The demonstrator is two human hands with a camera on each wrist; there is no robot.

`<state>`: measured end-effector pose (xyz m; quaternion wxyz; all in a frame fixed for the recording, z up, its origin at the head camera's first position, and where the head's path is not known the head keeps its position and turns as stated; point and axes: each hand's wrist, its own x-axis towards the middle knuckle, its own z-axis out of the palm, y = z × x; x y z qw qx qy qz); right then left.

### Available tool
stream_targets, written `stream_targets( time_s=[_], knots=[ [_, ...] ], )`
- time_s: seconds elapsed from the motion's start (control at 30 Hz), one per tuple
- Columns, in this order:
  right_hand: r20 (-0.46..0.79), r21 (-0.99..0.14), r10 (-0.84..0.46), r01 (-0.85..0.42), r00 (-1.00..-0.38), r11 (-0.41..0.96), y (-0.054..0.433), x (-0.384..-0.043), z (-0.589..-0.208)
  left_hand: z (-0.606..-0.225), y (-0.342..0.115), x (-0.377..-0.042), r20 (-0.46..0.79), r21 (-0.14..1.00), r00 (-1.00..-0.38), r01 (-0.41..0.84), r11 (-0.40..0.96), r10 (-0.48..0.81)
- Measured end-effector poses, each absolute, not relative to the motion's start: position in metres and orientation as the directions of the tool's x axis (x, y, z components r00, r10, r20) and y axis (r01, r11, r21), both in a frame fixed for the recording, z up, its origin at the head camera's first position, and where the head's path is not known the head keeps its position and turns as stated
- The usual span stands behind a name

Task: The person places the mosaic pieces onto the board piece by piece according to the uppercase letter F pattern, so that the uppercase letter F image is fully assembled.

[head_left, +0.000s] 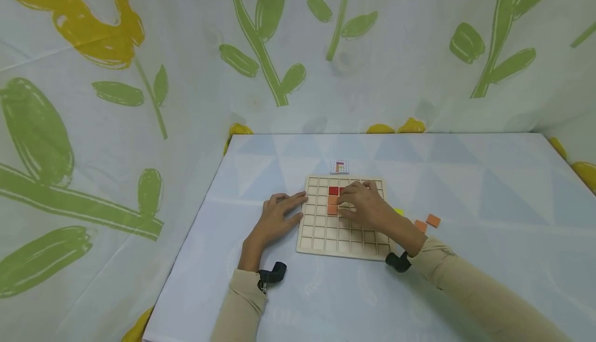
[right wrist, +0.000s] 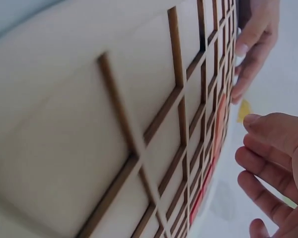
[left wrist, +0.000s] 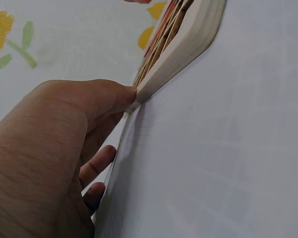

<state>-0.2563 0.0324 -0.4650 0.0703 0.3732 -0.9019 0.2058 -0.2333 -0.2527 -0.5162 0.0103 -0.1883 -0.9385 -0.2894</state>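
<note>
Head view, going L to R: the bare left hand [head_left: 278,219] in a beige cuff, fingers spread, tips at the near-side edge of the square pale wooden grid board [head_left: 318,243]; left wrist view has the thumb against the rim, prob. to stop it sliding. Board's flat on the pale blue-and-white triangle-print tabletop [head_left: 512,187], in reach of both hands. Just past its far edge, a small white printed card w/ coloured grid pattern [head_left: 339,166], prob. there as a ref. in easy sight. On the board: a flat red square tile [head_left: 333,191], two flat orange square tiles [head_left: 332,209] in a column below it, ridges keeping 'em in line. Next, over the grid, the bare right hand [head_left: 365,207]: fingers bent, a bit apart, no tile visible btwn them; can't tell what the tips touch. Further R, a bright yellow piece [head_left: 399,211] part-hidden by the wrist, then two loose orange square tiles [head_left: 433,221], near each other, prob. parked there for a quick grab.
</note>
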Motion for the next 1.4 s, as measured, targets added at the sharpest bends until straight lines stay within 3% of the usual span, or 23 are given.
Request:
stream_targets(
  time_s=[0.37,1.1,1.4],
  knots=[
    [0.243,-0.376,-0.581,-0.627,-0.777,0.682,0.068,-0.247,-0.460,-0.515,-0.251,-0.233,0.118,0.550,-0.935,0.342,0.762,0.335],
    [0.317,-0.339,-0.523,-0.609,-0.792,0.717,0.139,-0.231,-0.459,-0.516,-0.251,-0.233,0.106,0.559,-0.933,0.342,0.756,0.344],
    [0.274,-0.338,-0.479,-0.550,-0.834,0.764,0.163,-0.228,-0.458,-0.515,-0.250,-0.232,0.103,0.559,-0.939,0.327,0.762,0.327]
  ],
)
